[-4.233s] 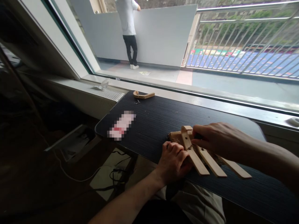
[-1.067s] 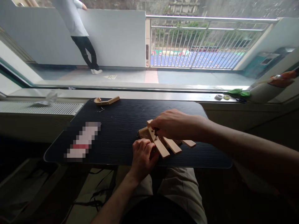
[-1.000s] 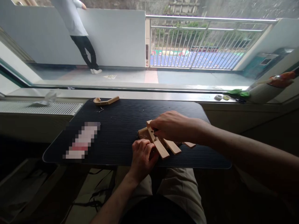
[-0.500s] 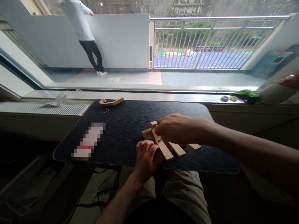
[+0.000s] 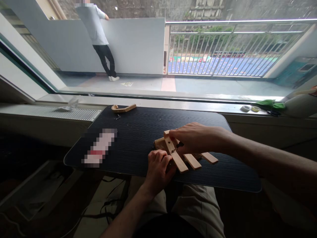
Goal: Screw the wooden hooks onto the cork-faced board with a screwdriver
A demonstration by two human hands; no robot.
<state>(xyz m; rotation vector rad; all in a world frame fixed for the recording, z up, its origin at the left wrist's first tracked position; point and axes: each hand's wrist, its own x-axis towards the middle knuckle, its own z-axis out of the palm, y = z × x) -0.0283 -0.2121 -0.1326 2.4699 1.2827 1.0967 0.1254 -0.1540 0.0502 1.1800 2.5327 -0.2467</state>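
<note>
A wooden board (image 5: 160,143) lies on the black table (image 5: 136,138), crossed by several pale wooden hooks with curled ends. My left hand (image 5: 158,167) is closed on the near left edge of this rack, its fingers against the leftmost hook (image 5: 179,161). From the right, my right hand (image 5: 198,137) grips a small screwdriver (image 5: 180,144) with a dark handle, mostly hidden by the fingers. Its tip is at a screw (image 5: 173,151) in the leftmost hook, below an open hole. Two more hooks (image 5: 193,162) stick out under my right hand and wrist.
A loose wooden hook (image 5: 125,108) and a few screws (image 5: 118,116) lie at the table's far left. A blurred pink-and-white item (image 5: 100,147) is on the left side. Tape rolls (image 5: 245,108) and a green cloth (image 5: 271,104) sit on the sill. A person (image 5: 99,36) stands outside.
The view has swung right, then slightly back left. My left hand keeps its hold on the rack. My right hand shifts and turns at the same screw, showing more of the screwdriver now than half a second ago.
</note>
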